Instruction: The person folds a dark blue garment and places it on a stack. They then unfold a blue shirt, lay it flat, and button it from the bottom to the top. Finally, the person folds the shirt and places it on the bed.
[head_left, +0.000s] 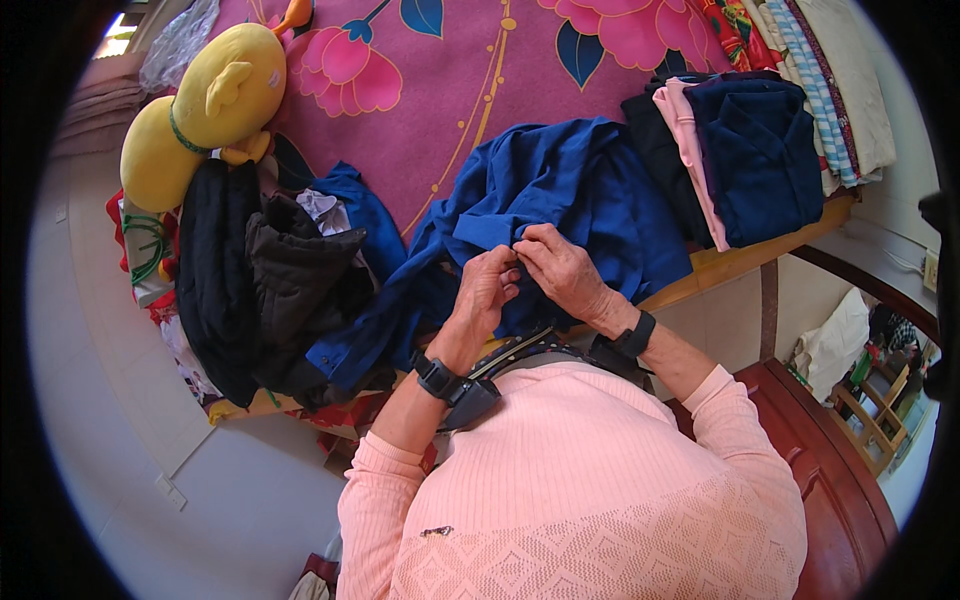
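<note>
A blue long-sleeved shirt (555, 172) lies crumpled at the near edge of the bed, one sleeve stretched out to the left with a buttoned cuff (324, 361). My left hand (487, 285) pinches the edge of the shirt between thumb and forefinger, its other fingers curled. Fingertips of my right hand (559, 270) meet it there, also pinching the cloth. Whatever small part sits between the fingertips is hidden. Both wrists wear black straps.
Folded clothes (757, 157) in navy, pink and black are stacked on the right. Dark jackets (300, 262) are heaped on the left below a yellow plush duck (202, 112). A flowered pink bedspread (420, 127) extends beyond. A red wooden panel (817, 457) stands at lower right.
</note>
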